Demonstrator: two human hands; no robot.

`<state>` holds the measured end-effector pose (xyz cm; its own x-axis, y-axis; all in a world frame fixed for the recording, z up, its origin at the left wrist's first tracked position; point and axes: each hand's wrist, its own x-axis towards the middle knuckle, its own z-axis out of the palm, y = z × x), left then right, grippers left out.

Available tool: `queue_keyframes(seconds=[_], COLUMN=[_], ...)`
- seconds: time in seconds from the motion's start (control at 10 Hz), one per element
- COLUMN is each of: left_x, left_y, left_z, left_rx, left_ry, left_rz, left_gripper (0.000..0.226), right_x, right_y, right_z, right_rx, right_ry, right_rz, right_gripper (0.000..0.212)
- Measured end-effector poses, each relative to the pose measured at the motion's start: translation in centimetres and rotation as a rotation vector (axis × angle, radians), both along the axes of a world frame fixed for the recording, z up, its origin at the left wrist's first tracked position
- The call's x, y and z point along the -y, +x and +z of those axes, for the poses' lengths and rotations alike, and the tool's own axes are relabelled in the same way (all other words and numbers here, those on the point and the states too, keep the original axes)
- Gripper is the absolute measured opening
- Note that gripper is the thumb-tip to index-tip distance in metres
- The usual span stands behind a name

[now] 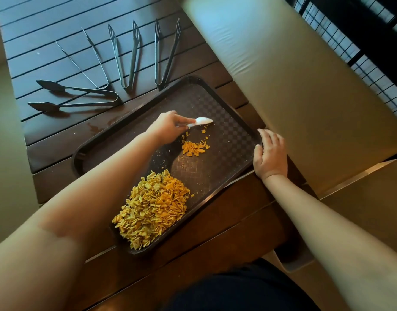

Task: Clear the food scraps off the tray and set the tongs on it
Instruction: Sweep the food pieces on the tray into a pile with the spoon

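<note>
A: Head view: what is gripped?

B: Left hand [168,126] pinches a small white plastic spoon [201,121], bowl pointing right, above a little pile of orange chip crumbs [194,149]. Right hand [270,153] rests flat-fingered on the edge of the dark brown checkered plastic tray [229,140].

A: And the rest?

B: Big heap of yellow-orange chip scraps [151,209] fills the tray's near end. Four pairs of metal tongs [125,57] fan out on the dark slatted wooden table [47,25], tips pointing away from the tray. No readable writing.

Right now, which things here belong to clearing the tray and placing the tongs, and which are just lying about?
Job:
tray
big scrap pile
small scrap pile
white scraper, held by left hand
right hand steadying the tray edge
four tongs on the table

Lying about:
beige cushion
slatted table
</note>
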<state>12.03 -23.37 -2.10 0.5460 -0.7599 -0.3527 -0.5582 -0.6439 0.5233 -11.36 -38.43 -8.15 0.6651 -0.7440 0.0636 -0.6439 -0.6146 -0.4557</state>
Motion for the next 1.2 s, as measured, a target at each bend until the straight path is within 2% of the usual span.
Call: queue_keyframes(seconds=[0.3,0.4,0.5,0.6,0.9,1.0,1.1,1.2], left_x=[-3.9,-4.6,-3.8,-2.9,-5.7,-5.7,-4.1,-2.1], left_y=[1.6,2.4,2.3,1.6,1.6,1.8,1.2,0.5], left_z=[1.9,2.3,1.5,0.3,1.2,2.1,1.8,0.7], left_rx=[-0.25,-0.285,-0.169,-0.059,-0.201,-0.242,-0.157,-0.037], left_ry=[0.225,0.209,-0.028,-0.069,0.201,0.209,0.009,-0.136], left_rz=[-0.11,-0.091,0.116,0.218,-0.073,-0.066,0.073,0.228], left_gripper=[0.031,0.031,0.032,0.034,0.033,0.033,0.034,0.034], right_x=[0.0,0.0,0.1,0.0,0.1,0.0,-0.1,0.0], right_y=[0.0,0.0,0.0,0.0,-0.1,0.0,0.0,0.0], right_z=[0.0,0.0,0.0,0.1,0.0,0.0,0.0,-0.1], right_rx=[0.009,0.016,0.011,0.014,0.006,0.004,0.009,0.002], right_ry=[0.006,-0.01,-0.009,-0.013,-0.015,-0.02,-0.017,-0.018], right_rz=[0.0,0.004,0.002,0.003,0.005,0.003,0.007,0.006], right_gripper=[0.051,0.052,0.05,0.05,0.051,0.055,0.059,0.055])
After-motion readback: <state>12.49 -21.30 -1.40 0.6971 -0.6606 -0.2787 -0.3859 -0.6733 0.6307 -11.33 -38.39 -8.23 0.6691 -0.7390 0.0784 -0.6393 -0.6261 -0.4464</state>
